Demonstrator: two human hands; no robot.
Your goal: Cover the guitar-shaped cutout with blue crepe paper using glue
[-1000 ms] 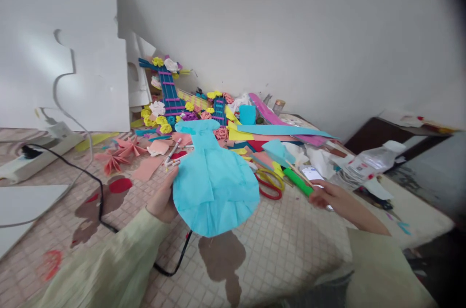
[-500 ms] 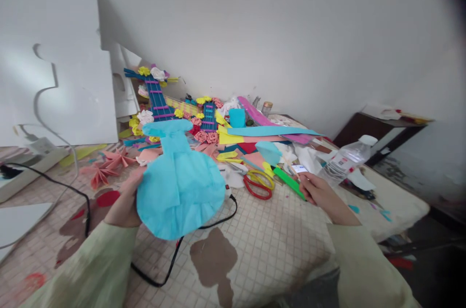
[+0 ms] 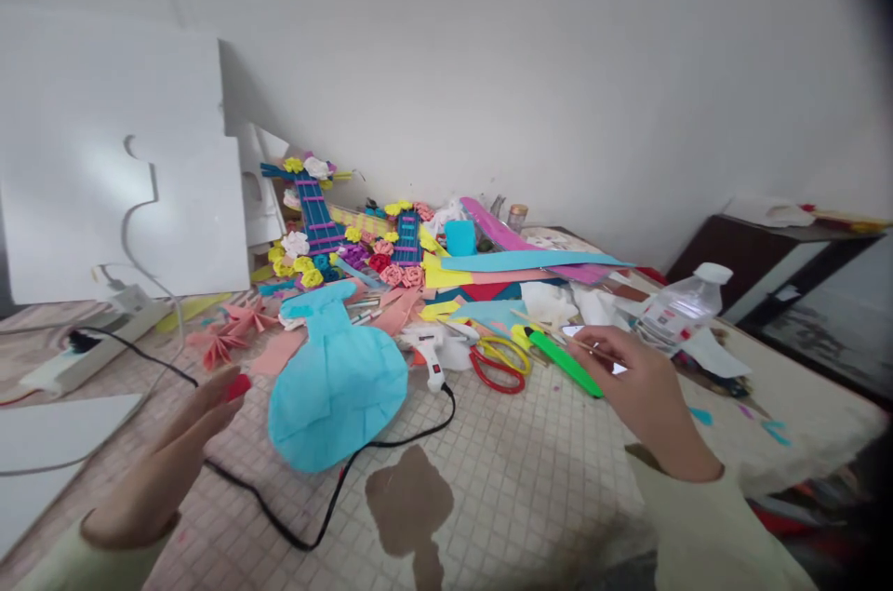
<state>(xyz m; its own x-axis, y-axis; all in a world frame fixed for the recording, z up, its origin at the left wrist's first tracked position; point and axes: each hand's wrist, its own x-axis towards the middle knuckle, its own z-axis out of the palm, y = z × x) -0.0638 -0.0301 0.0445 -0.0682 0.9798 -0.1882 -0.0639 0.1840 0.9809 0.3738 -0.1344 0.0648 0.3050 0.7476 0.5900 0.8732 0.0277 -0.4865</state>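
A light blue paper-covered cutout (image 3: 335, 396), round at the bottom with a narrow neck and crossbar, rests on the table. To its left, my left hand (image 3: 174, 451) is open, fingers stretched out, apart from the cutout. My right hand (image 3: 634, 386) pinches a thin wooden stick (image 3: 594, 350) over the right side of the table. A green cutter-like tool (image 3: 565, 362) lies just left of that hand. Beside it are red-and-yellow-handled scissors (image 3: 500, 366). A white glue gun (image 3: 433, 360) lies right of the cutout, its black cord running around the cutout's front.
Small guitar-shaped models (image 3: 317, 219) with paper flowers stand at the back. Coloured paper strips (image 3: 530, 261) are heaped right of them. A plastic bottle (image 3: 684, 307) stands at the right. White boards (image 3: 126, 228) lean at the left, behind a power strip (image 3: 94, 349).
My left hand has let go of the blue cutout, which now lies on the table, and moved left and down. The glue gun has come into view. My right hand still holds the stick.
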